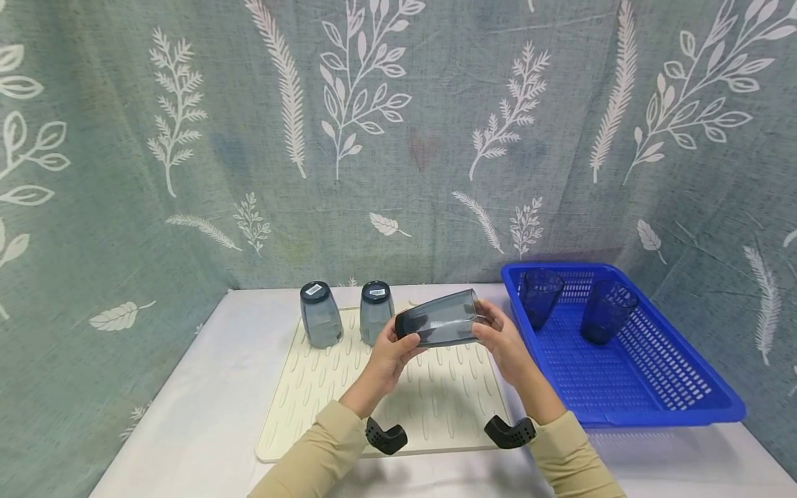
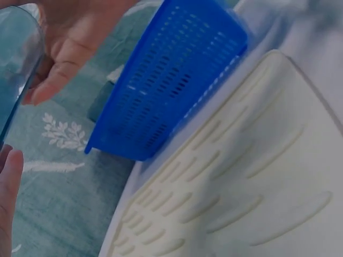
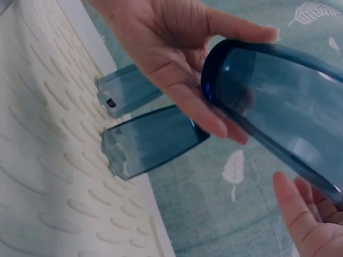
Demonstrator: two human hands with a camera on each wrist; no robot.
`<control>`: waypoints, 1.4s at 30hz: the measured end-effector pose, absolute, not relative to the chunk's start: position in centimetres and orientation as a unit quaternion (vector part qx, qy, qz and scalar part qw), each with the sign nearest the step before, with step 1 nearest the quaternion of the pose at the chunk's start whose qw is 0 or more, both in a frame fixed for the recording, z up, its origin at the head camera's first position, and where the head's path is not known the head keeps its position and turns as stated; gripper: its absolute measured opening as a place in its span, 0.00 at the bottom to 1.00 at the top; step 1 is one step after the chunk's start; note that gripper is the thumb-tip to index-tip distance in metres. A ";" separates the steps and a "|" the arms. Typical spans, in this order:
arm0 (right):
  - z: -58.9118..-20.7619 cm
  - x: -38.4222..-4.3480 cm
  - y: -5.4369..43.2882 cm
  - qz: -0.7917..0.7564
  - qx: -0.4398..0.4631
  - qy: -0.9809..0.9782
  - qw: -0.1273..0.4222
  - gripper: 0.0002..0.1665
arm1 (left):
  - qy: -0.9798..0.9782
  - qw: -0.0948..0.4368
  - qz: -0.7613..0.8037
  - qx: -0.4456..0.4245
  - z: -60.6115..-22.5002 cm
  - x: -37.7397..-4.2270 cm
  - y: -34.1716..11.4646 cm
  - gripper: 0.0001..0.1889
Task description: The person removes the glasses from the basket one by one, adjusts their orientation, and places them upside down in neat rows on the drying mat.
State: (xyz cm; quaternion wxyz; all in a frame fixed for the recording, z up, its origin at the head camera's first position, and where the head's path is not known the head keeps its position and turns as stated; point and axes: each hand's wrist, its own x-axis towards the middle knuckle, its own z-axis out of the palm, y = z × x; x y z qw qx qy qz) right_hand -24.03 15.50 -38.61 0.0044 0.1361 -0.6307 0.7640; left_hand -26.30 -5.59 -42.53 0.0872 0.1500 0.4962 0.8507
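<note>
A smoky blue-grey drinking glass [image 1: 442, 319] is held on its side above the cream ridged drying mat [image 1: 398, 415]. My left hand [image 1: 387, 351] grips its thick dark base. At the rim end, my right hand [image 1: 503, 342] holds the glass between thumb and fingers. The right wrist view shows the left palm and fingers around the base of the glass [image 3: 278, 107]. Two matching glasses, one at the left [image 1: 322, 317] and one beside it [image 1: 376, 312], stand upside down at the mat's back, labels on their bases.
To the right is a blue perforated plastic basket [image 1: 635, 420]. Inside it, towards the back, stand two more glasses, one at left [image 1: 540, 297] and one at right [image 1: 607, 312]. A leaf-patterned grey-green curtain [image 1: 398, 207] hangs behind the white table [image 1: 205, 387].
</note>
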 end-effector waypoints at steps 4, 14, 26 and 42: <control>-38.6 -24.0 15.6 0.750 0.136 -0.646 -0.022 0.52 | 0.509 0.073 0.846 0.141 -41.9 -26.4 -5.9 0.40; -39.2 -24.0 15.8 0.720 0.182 -0.667 -0.061 0.55 | 0.453 0.066 0.879 0.136 -40.4 -26.5 -6.2 0.46; -39.4 -23.9 15.8 0.667 0.179 -0.714 -0.114 0.50 | 0.443 0.034 0.882 0.156 -39.9 -27.1 -6.7 0.58; -36.0 -22.2 17.8 0.471 0.144 -0.865 -0.094 0.51 | 0.475 0.015 0.868 0.145 -39.1 -27.7 -7.6 0.51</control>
